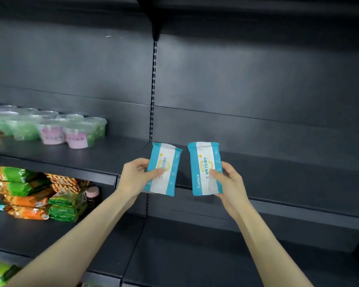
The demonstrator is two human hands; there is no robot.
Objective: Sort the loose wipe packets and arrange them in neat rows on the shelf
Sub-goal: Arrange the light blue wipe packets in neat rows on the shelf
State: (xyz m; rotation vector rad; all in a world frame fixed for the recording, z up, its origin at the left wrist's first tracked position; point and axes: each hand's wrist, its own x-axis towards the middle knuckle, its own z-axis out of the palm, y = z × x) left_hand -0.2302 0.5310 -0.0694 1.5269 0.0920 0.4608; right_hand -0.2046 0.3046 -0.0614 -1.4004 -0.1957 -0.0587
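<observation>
A: Left hand (136,177)?
B: Grips left wipe packet (164,169), thumb on its face, held upright before the shelf (278,168).
A: Right hand (229,181)?
B: Grips right wipe packet (205,168) likewise, packets apart.

Two flat plastic wipe packets (163,169) (205,168): blue edges, white centre band, yellow ring motif. Metal shelf (278,162): dark grey. Foil snack bags (27,193): green, orange. Clear tubs (75,131): pink labels, green contents.

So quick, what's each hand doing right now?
Left hand: fingers grip the left wipe packet.
Right hand: fingers grip the right wipe packet.
</observation>
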